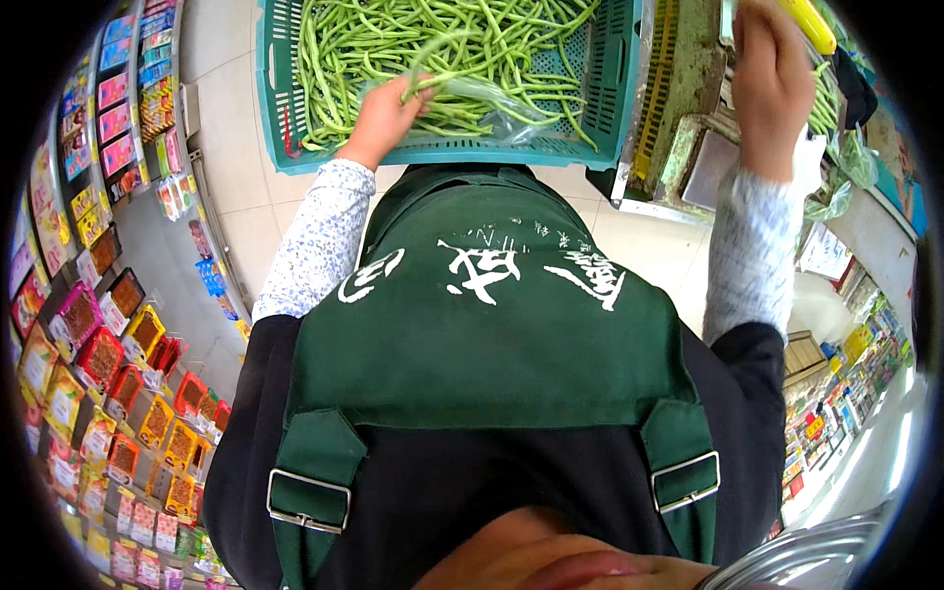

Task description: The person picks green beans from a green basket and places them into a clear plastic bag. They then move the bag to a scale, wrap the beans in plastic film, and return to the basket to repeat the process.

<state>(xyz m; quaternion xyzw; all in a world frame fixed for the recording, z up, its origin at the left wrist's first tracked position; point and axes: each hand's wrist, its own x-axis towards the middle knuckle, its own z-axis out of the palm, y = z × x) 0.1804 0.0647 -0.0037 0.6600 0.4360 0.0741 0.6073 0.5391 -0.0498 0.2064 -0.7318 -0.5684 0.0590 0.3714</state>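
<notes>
Long green beans (pixel 442 33) fill much of a teal plastic crate (pixel 450 156) in front of my body. Over its near side, my left hand (pixel 394 110) grips a few of the beans, one arching up in a blur. A clear plastic bag (pixel 516 122) lies among the beans just right of that hand. My right hand (pixel 774 88) is raised at the upper right, above a worn green metal stand (pixel 682 140). Its fingers are blurred and partly cut off by the top edge, so what they hold is unclear. A yellow object (pixel 811 26) shows beside it.
Packaged goods (pixel 99 354) fill curved shelves at the left. Right of my arm, more green beans (pixel 822 107) and a clear plastic bag (pixel 859 158) lie on a surface. A metal edge (pixel 618 181) runs beside the crate. Pale floor tiles (pixel 247 221) show below.
</notes>
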